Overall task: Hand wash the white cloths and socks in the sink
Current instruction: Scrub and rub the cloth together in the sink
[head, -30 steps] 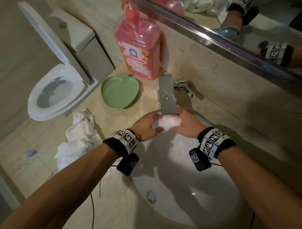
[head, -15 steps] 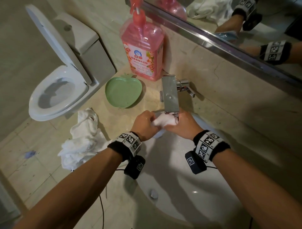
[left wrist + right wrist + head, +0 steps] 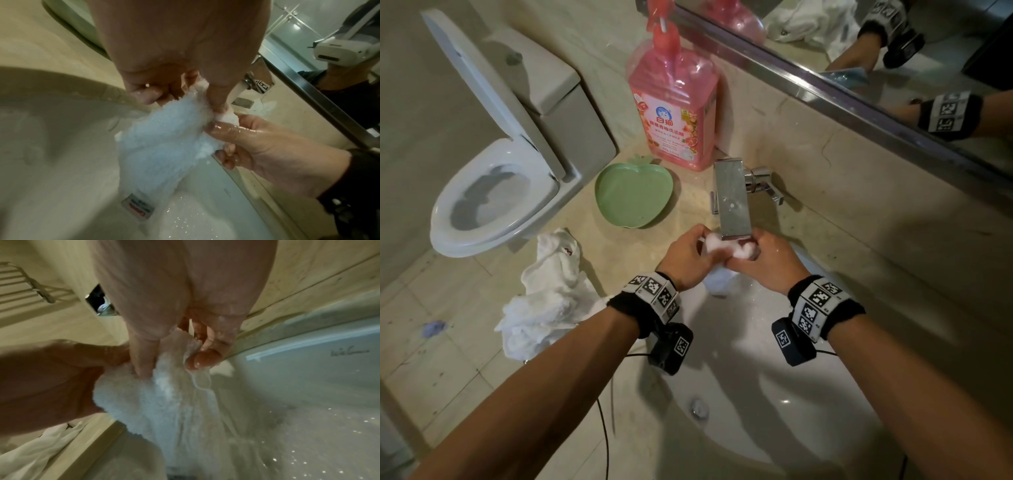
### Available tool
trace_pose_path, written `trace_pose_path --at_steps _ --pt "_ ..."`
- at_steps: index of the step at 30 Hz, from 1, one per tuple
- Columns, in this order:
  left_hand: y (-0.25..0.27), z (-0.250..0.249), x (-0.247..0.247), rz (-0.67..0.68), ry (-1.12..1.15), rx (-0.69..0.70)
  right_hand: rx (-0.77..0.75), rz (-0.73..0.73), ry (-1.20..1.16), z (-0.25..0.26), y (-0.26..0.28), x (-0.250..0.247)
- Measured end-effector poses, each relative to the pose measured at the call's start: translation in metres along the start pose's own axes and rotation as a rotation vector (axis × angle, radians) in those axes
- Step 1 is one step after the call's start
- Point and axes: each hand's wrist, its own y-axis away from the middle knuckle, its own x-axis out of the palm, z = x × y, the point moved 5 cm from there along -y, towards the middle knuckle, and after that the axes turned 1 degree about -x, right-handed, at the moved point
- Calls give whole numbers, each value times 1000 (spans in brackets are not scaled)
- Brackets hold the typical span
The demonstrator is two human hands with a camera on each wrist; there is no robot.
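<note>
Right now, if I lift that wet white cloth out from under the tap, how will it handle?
Probably floppy: the white cloth droops below the left hand and right hand. Likely heavy for its size, since water runs off it. Possibly slippery, as the fingers look wet.

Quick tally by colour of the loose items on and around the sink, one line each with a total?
White: 2, the wet cloth held under the faucet by the left hand and right hand, and the cloth pile on the counter; pieces in it cannot be told apart.
Pink: 1, the detergent bottle.
Green: 1, the apple-shaped dish.
Total: 4.
</note>
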Motion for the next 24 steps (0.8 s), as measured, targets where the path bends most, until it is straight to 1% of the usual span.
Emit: trace_pose_path --at_steps 3,4,6,8,10,12,13,14,16,17,18,20,21,22,24 --pt "1 3 -2 -75 -42 11 46 59 23 -12 2 -4" --pt "0 5 -2 -75 -27 -1 66 63 32 -16 4 -4" --pt "-1 6 1 -48 68 -39 89 23 57 -22 8 -6" --pt "-3 5 4 -8 127 -48 53 18 127 -22 13 -4" --pt "-4 -2 9 70 109 -7 12 141 223 -18 18 5" --pt "-4 -11 14 176 4 46 4 269 265 -16 21 11" --pt "-3 -17 15 224 -70 68 18 270 244 -15 21 10" --pt "-2 -21 16 266 -120 77 37 230 196 -13 19 6" --pt "-1 -25 15 345 -128 66 48 77 97 -12 12 -5" --pt "0 -29 14 383 -132 65 41 24 58 -9 10 -9" --pt "1 -32 12 408 -159 77 17 26 8 -4 8 -9" --pt "3 -38 7 405 -247 100 -29 175 -76 6 3 1" --pt "3 -41 4 379 -307 109 -35 244 -52 10 3 6" --pt "3 -43 1 342 -372 118 -61 270 8 13 2 9" --pt "0 -40 -5 253 -501 141 -132 212 198 16 -1 6"
